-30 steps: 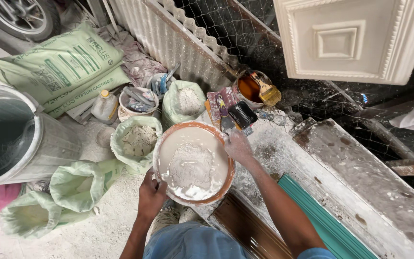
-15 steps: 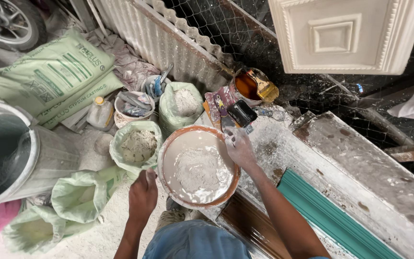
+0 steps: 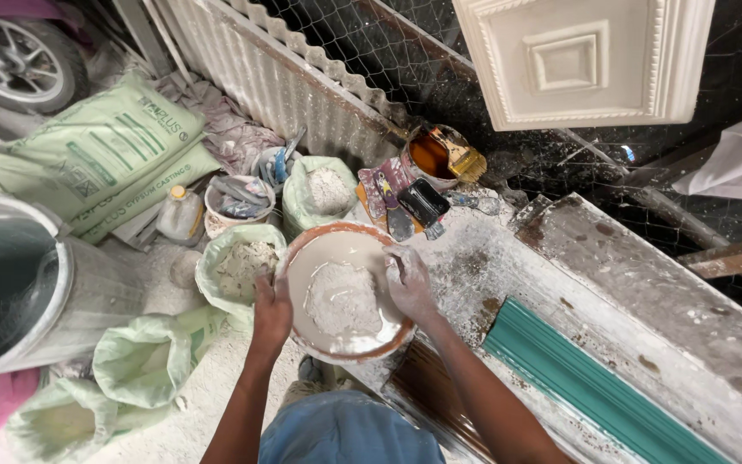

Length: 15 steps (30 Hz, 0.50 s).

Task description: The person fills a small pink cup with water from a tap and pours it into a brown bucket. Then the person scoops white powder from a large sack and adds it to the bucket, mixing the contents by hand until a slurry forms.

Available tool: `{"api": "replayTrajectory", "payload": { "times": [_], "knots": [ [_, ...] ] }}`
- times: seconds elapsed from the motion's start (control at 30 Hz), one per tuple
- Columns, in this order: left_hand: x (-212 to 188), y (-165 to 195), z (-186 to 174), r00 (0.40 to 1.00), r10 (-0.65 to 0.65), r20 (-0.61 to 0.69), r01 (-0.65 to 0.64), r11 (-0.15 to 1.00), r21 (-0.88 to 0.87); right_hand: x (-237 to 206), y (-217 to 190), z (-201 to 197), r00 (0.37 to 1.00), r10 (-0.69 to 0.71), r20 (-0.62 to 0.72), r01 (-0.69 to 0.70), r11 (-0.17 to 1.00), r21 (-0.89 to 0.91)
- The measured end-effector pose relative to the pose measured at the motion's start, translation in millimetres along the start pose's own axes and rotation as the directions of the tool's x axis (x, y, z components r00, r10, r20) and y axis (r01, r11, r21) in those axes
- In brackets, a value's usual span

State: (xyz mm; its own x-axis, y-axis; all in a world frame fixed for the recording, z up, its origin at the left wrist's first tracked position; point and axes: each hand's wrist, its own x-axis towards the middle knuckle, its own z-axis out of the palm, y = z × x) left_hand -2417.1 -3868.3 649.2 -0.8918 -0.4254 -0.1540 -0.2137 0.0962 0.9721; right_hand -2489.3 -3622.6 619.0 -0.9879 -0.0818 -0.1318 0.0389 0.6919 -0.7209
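Powder heap now sits drier and mounded in the round orange plaster-coated bowl (image 3: 345, 292), held at the counter edge. Your left hand (image 3: 271, 311) still grips its rim; right hand (image 3: 410, 283) rests open inside.

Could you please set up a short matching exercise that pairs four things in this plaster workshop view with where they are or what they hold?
Things:
1. round bowl
2. left hand
3. tin with brush
4. square plaster panel

Descriptions:
A. top right, white, with moulded borders
B. holds brown liquid, behind the bowl
C. grips the bowl's left rim
D. orange rim, holds whitish paste

Pairs: 1-D, 2-C, 3-B, 4-A
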Motion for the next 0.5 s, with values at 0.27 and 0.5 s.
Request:
{"api": "replayTrajectory", "payload": {
  "times": [0.27,0.5],
  "knots": [
    [-24.3,18.2,15.2,0.945,0.231,-0.234,-0.197,0.968,0.158,5.0,10.8,7.6,0.983,-0.178,-0.044,0.169,0.972,-0.167],
    [-28.8,10.7,16.1,0.937,0.220,-0.271,-0.184,0.971,0.152,0.8,17.0,9.6,0.966,-0.237,-0.103,0.247,0.964,0.094]
  ]
}}
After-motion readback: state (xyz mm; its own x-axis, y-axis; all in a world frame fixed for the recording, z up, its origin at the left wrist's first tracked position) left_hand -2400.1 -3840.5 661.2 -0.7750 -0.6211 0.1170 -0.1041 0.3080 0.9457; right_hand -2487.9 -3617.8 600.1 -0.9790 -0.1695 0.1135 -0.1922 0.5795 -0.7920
